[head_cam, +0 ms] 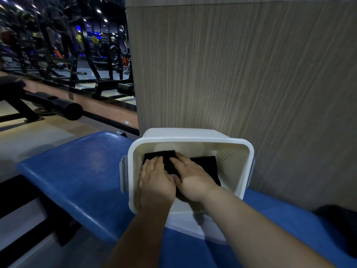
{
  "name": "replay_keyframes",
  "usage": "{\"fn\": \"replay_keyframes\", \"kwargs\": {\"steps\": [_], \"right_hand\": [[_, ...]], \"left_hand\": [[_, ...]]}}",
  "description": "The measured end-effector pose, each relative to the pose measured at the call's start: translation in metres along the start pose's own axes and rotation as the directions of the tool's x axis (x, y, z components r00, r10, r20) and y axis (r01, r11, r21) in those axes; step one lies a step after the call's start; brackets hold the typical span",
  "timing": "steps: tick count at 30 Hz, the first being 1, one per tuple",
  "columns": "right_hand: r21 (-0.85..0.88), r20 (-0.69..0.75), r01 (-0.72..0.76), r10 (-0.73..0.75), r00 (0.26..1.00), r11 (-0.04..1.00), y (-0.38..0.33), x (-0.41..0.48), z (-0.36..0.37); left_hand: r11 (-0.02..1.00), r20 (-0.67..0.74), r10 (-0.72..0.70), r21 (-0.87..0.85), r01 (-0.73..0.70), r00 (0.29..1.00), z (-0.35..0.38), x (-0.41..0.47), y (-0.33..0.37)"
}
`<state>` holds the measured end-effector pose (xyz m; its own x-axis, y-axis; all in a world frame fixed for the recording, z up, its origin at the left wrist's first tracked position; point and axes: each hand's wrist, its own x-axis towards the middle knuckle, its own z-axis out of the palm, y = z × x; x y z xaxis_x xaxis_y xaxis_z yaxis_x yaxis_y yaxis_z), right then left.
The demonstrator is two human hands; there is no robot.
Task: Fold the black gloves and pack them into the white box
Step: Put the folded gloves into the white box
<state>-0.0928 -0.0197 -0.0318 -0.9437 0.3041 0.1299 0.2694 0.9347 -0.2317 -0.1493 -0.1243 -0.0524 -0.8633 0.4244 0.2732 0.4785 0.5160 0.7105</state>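
Packing stage, looks like: left hand (156, 178) and right hand (191, 176) lie flat, fingers (176, 162) straight, squashing the folded black gloves (207, 165) snug inside the white box (249, 151).

A blue padded tabletop (81, 171) is seen in the foreground, set against a tall wall panel (241, 74) finished in grey-brown wood grain. A dark object (338, 219), too dim to identify, is seen on the tabletop at the far right. To the left, a black padded roller (71, 111) is mounted on a dark frame above a pale floor (19, 140). Black weight machines (63, 55) are ranged behind it, lit by small ceiling lights (99, 11).
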Motion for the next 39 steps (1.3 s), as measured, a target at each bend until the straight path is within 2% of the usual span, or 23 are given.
{"fn": "replay_keyframes", "kwargs": {"steps": [5, 11, 17, 22, 25, 30, 35, 39], "right_hand": [[0.081, -0.143, -0.043, 0.054, 0.988, 0.996, -0.001, -0.011, -0.004], [0.092, -0.353, -0.028, 0.059, 0.934, 0.995, 0.006, -0.045, -0.009], [0.104, -0.440, -0.032, 0.074, 0.895, 0.994, 0.027, -0.106, -0.001], [0.127, -0.429, -0.167, 0.206, 0.880, 0.978, 0.061, -0.173, 0.001], [0.139, -0.463, -0.271, 0.304, 0.833, 0.953, 0.086, -0.216, -0.002], [0.141, -0.506, -0.435, 0.442, 0.741, 0.889, 0.123, -0.276, -0.017], [0.205, -0.601, -0.546, 0.545, 0.585, 0.812, 0.158, -0.319, -0.030], [0.282, -0.679, -0.580, 0.586, 0.442, 0.764, 0.180, -0.339, -0.040]], "left_hand": [[0.999, -0.043, 0.043, 0.007, -0.043, 0.998, -0.004, -0.003, 0.003], [0.989, -0.094, 0.140, 0.057, -0.135, 0.986, -0.011, -0.012, 0.006], [0.970, -0.157, 0.242, 0.071, -0.233, 0.958, -0.005, -0.043, 0.025], [0.956, 0.067, 0.287, 0.036, -0.290, 0.956, 0.015, -0.072, 0.051], [0.956, 0.208, 0.291, -0.013, -0.294, 0.934, 0.039, -0.094, 0.070], [0.933, 0.347, 0.358, -0.169, -0.318, 0.867, 0.083, -0.136, 0.112], [0.935, 0.478, 0.352, -0.209, -0.285, 0.805, 0.127, -0.170, 0.149], [0.940, 0.575, 0.338, -0.238, -0.244, 0.745, 0.153, -0.194, 0.182]]}}
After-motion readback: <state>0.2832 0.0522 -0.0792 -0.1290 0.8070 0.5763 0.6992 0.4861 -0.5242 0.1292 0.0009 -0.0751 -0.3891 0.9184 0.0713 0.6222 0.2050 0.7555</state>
